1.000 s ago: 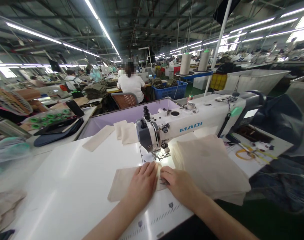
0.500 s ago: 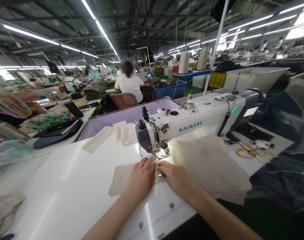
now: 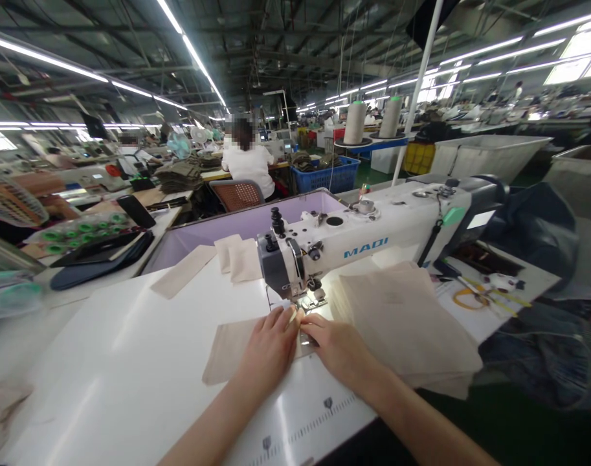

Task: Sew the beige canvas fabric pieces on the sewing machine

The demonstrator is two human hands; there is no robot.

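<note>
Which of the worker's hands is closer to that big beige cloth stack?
Right. The right hand is just left of the cloth stack; the left hand is farther left, over a smaller beige piece.

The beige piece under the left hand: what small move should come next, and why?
I'd perhaps ease the beige piece gently forward: the left hand lies on it, the right hand is close by, and both reach toward the lit needle area of the sewing machine. The hands hide its front edge.
</note>
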